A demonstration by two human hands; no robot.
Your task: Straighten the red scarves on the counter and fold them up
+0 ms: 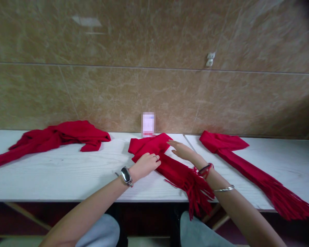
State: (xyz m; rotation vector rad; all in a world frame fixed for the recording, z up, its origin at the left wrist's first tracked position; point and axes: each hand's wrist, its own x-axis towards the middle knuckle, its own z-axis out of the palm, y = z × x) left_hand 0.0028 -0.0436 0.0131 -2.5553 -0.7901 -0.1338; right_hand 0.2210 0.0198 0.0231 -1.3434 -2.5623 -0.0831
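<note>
A red scarf with a fringed end lies in front of me, its upper part folded over in a loop and its fringe hanging past the table's front edge. My left hand, with a watch on the wrist, is closed on the scarf's near side, the fingers bent into the cloth. My right hand is held open at the right of the fold, fingers stretched out, the tips by the cloth's edge. Whether those fingertips touch the scarf I cannot tell.
Another folded red scarf lies to the right, its fringe at the front edge. A crumpled red cloth lies left. A blurred upright card or screen leans at the tiled wall behind the white table.
</note>
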